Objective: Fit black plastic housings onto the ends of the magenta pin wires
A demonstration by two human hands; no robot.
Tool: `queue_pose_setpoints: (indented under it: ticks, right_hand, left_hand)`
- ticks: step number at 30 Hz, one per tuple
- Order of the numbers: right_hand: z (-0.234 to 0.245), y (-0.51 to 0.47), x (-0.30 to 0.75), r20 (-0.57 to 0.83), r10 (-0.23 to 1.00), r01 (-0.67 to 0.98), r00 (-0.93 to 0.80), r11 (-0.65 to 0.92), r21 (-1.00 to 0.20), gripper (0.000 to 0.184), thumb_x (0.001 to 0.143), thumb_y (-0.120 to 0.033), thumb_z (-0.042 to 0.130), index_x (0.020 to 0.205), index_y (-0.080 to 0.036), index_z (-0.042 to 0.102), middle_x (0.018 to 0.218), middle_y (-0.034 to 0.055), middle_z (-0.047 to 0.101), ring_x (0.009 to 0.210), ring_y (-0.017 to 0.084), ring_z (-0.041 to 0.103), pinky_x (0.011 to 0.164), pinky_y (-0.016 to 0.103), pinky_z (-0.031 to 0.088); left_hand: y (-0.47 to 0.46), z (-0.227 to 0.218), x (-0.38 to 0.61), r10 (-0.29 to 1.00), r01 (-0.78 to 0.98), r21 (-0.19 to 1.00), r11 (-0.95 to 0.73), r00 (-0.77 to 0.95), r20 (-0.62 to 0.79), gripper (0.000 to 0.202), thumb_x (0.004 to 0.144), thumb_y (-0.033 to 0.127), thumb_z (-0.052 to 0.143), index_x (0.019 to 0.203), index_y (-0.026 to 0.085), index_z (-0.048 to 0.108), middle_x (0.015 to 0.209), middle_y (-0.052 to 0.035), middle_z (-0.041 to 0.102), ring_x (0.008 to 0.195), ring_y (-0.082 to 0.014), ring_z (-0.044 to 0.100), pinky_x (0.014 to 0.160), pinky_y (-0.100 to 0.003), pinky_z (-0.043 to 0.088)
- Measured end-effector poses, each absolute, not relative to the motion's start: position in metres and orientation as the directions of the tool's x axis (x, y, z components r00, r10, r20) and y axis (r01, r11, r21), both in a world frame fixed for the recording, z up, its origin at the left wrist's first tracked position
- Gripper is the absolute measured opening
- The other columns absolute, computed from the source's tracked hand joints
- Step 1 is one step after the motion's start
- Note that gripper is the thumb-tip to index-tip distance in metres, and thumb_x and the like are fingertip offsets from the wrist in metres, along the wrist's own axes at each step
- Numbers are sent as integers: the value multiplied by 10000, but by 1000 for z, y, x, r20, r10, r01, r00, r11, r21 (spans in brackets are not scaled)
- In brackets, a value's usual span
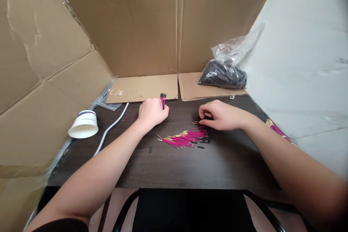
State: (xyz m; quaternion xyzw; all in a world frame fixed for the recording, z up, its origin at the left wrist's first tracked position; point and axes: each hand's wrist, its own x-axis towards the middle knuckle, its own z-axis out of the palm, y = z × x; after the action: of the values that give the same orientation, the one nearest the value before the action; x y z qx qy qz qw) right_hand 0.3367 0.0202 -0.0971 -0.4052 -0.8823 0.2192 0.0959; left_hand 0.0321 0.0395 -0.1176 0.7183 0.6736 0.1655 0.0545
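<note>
My left hand (pixel 153 112) is closed around a small bundle of magenta wires with black sleeves (pixel 163 98), the black ends pointing up and away. Opposite it, my right hand (pixel 217 115) has its thumb and fingers bent together. Gold-tipped magenta wires (pixel 196 122) stick out to the left from the thumb tip; how they sit in the fingers is partly hidden. Between and in front of both hands lies a loose pile of magenta wires (pixel 185 139), gold ends to the left. Several loose black sleeves (pixel 201 147) lie at the pile's right side.
A clear plastic bag (pixel 224 74) full of black pieces rests on cardboard at the back right. At left are a tipped white paper cup (pixel 84 125) and a white cable (pixel 110 128). Another magenta bundle (pixel 278 129) lies by the right wall. Cardboard walls enclose the dark table (pixel 168 174).
</note>
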Motion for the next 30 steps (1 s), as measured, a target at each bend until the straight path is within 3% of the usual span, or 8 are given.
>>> queue_pose_setpoints:
  ticks: [4, 8, 13, 17, 23, 30]
  right_hand:
    - [-102, 20, 335, -28, 739, 662, -673, 585, -469, 110, 926, -210, 732, 834, -232, 675, 697, -15, 650, 622, 159, 528, 609, 321, 359]
    - [-106, 20, 333, -8, 734, 636, -679, 582, -507, 133, 942, -162, 713, 830, -226, 684, 734, 1, 689, 628, 162, 553, 617, 320, 379]
    - [-109, 19, 330, 14, 737, 646, -676, 602, -470, 166, 968, -151, 683, 820, -222, 657, 809, 39, 722, 702, 189, 603, 670, 334, 407]
    - [-110, 16, 328, 6, 740, 664, -673, 607, -437, 161, 974, -140, 661, 836, -221, 647, 845, 64, 722, 732, 209, 612, 673, 341, 411]
    - [-108, 11, 323, -45, 737, 698, -674, 615, -367, 168, 1022, -163, 620, 863, -218, 615, 892, 79, 723, 762, 216, 611, 689, 344, 410]
    - [-99, 10, 322, -95, 729, 707, -678, 610, -358, 63, 1002, -153, 636, 956, -196, 644, 1001, 87, 736, 864, 219, 636, 759, 321, 424]
  left_hand:
    - [35, -115, 35, 983, 940, 324, -112, 58, 172, 297, 886, 335, 723, 634, 227, 609, 638, -84, 655, 674, -272, 661, 735, -416, 516]
    - [27, -116, 42, 960, 882, 396, -257, 185, 210, 258, 914, 320, 703, 690, 227, 613, 697, -57, 671, 687, -242, 633, 745, -396, 496]
    - [17, -122, 50, 882, 699, 537, -471, 392, 263, 197, 918, 307, 724, 766, 216, 639, 749, -23, 670, 681, -178, 583, 699, -336, 454]
    - [10, -127, 55, 807, 567, 603, -561, 538, 245, 176, 952, 355, 747, 851, 213, 727, 813, -33, 691, 749, -183, 607, 721, -331, 469]
    - [9, -132, 56, 769, 530, 609, -590, 599, 223, 126, 959, 341, 771, 934, 220, 797, 871, -46, 734, 813, -200, 653, 764, -339, 496]
    - [9, -136, 56, 751, 534, 573, -621, 616, 240, 135, 947, 345, 800, 908, 216, 793, 859, -32, 745, 787, -187, 659, 737, -322, 494]
